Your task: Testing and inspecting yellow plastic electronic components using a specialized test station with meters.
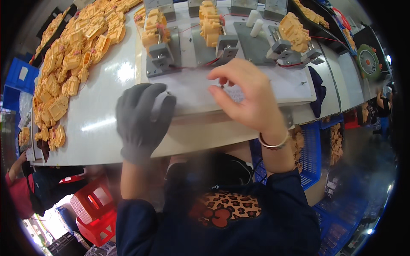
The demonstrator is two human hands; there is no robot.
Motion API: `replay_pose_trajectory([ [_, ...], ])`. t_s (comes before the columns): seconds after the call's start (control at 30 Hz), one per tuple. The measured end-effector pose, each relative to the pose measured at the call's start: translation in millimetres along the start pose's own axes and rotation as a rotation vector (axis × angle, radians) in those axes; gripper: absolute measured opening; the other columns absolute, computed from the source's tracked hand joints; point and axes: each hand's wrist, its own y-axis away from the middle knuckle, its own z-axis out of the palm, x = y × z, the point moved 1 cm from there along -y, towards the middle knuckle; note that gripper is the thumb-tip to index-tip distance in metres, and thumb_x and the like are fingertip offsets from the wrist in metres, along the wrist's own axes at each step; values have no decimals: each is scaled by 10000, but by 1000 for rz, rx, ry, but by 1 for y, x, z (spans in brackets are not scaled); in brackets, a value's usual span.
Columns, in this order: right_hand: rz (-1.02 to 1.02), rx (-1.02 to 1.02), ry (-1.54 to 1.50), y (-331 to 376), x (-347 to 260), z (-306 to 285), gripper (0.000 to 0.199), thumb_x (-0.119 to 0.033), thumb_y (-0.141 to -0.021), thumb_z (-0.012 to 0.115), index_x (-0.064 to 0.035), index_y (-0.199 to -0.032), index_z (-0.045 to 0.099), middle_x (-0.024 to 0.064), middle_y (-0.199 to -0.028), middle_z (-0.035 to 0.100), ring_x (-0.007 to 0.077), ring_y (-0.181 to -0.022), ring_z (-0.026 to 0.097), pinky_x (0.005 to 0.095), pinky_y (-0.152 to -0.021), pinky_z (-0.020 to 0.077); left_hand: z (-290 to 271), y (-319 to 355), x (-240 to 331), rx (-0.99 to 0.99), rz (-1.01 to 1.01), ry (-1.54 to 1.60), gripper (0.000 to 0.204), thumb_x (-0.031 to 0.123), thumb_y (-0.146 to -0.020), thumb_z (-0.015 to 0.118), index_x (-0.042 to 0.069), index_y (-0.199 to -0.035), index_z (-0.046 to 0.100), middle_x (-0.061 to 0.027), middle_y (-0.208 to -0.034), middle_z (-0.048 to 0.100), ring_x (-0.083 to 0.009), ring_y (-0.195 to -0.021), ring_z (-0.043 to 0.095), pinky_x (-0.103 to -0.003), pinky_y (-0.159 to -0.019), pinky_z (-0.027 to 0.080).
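Observation:
My left hand (143, 115), in a grey glove, rests at the left front part of the white board (192, 100). Its fingers are bent loosely and the thumb stands apart, with nothing seen between them. Bare, with a bracelet (274, 143) at the wrist, my right hand (247, 96) hovers over the board's middle. A gap shows between its thumb and forefinger; the other fingers are partly hidden. Beyond the hands, grey clamping fixtures hold yellow plastic parts: a left one (154, 32), a middle one (210, 23) and a right one (294, 32).
Many yellow plastic parts (70, 59) are heaped along the table's left side. White cylinders (256, 28) stand between fixtures, and thin red wires run among them. A dark cloth (317, 91) lies at the board's right end. Blue crates (309, 155), red stools (92, 200) and a green fan (368, 60) surround the table.

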Motion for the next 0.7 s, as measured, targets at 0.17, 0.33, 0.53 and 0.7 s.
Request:
replay_pose_trajectory([
  [0.17, 163, 5, -90, 8, 11, 6, 112, -58, -779, 696, -34, -879, 650, 77, -752, 593, 185, -648, 585, 286, -576, 466, 21, 2, -1, -58, -102, 42, 175, 107, -769, 731, 41, -715, 578, -116, -689, 533, -299, -641, 535, -404, -587, 418],
  [0.33, 210, 104, -60, 18, 13, 7, 98, -75, -774, 699, -45, -842, 634, 87, -750, 588, 240, -672, 595, 335, -622, 480, 34, 9, 2, -29, -167, 52, 220, 41, -776, 700, 26, -657, 515, -105, -639, 478, -286, -558, 461, -374, -542, 386],
  [0.53, 206, 112, -108, 15, 10, 12, 119, -118, -800, 667, -38, -806, 579, 118, -771, 550, 307, -730, 563, 406, -640, 459, 28, 13, -7, -31, -341, 323, 48, -27, -772, 615, -28, -754, 570, -105, -723, 525, -230, -658, 516, -324, -612, 428],
  [0.7, 197, 124, -119, 13, 13, 14, 132, -124, -803, 686, -40, -844, 593, 112, -772, 544, 290, -693, 567, 382, -629, 466, 28, 10, -6, -59, -397, 337, 44, -34, -818, 582, -32, -775, 574, -98, -744, 528, -201, -654, 496, -300, -608, 413],
])
